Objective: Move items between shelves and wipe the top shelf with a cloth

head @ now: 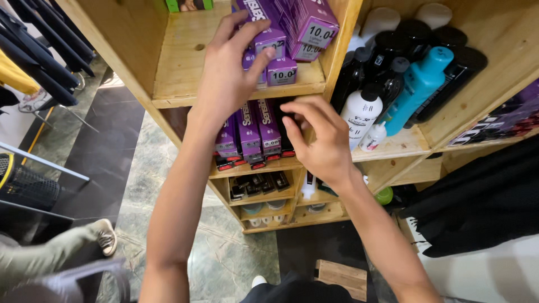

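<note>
Gripping a purple box [268,42], left hand [227,76] reaches the shelf edge [236,96].

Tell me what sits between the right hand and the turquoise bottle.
In the head view, a white bottle with a black cap stands between the right hand and the turquoise bottle.

bare shelf board [182,53] beside purple boxes [269,42]
</note>
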